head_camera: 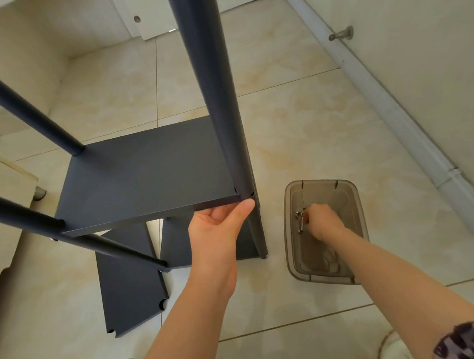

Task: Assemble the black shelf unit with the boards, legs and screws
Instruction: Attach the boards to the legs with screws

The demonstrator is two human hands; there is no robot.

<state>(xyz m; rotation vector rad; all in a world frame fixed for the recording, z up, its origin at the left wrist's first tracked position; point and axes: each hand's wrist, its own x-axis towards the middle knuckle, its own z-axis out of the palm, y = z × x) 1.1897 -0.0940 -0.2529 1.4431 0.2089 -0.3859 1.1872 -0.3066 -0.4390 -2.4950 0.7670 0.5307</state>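
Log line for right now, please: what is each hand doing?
left hand: holds shelf board corner against front leg | right hand: pinching screws in bin | spare board: on floor

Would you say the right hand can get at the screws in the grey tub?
Likely yes: the tub has no lid on, and the right hand is down inside it, right at the screws.
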